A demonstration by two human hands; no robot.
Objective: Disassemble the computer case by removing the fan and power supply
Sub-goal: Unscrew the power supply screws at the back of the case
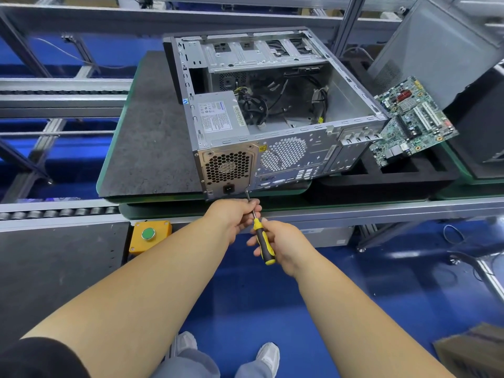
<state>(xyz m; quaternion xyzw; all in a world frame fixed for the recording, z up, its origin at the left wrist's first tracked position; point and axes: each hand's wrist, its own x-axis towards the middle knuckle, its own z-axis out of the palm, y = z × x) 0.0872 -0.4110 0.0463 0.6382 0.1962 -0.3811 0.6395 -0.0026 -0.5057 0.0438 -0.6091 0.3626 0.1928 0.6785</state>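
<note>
An open silver computer case lies on its side on a dark mat. The power supply sits in its near left corner, its gold honeycomb grille facing me. The round fan vent shows beside it on the rear panel. My right hand grips the yellow and black handle of a screwdriver. Its tip touches a screw at the lower right corner of the power supply's rear plate. My left hand pinches the screwdriver's metal shaft just below the case.
A green motherboard leans on a black foam tray to the right of the case. The dark mat extends left. A yellow box with a green button sits on the conveyor frame. A cardboard box stands on the blue floor at lower right.
</note>
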